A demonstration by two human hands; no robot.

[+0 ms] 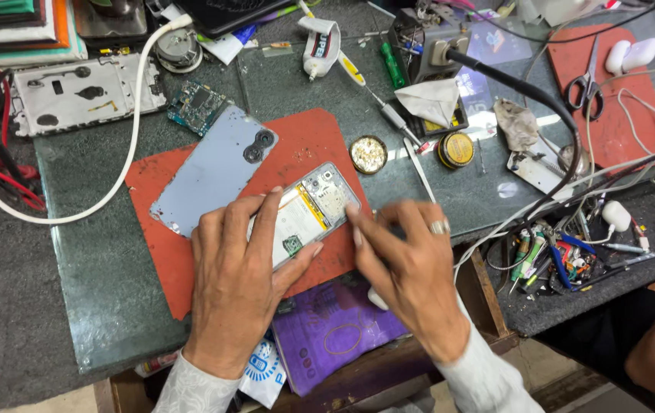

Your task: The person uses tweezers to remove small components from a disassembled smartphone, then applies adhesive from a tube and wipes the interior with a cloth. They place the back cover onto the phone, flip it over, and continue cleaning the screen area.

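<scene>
Red rubber mat lies on the glass tabletop, and on it rests an opened phone with its insides showing: a pale battery, a yellow strip and a small board at the upper end. The phone's long axis runs from about eight o'clock to two o'clock across the mat. The left hand lies over the phone's lower end, fingers spread along both long edges and thumb against the right side, gripping it flat to the mat. The right hand, wearing a ring, sits at about four o'clock from the phone; its fingers are pinched together with the tips touching the phone's upper right edge, though whether they hold a small tool I cannot tell. Both hands touch the phone, the left covering more of it. At ten o'clock from the phone, just beside it, lies the pale blue back cover. A round tin sits at one o'clock, and tweezers lie near it.
</scene>
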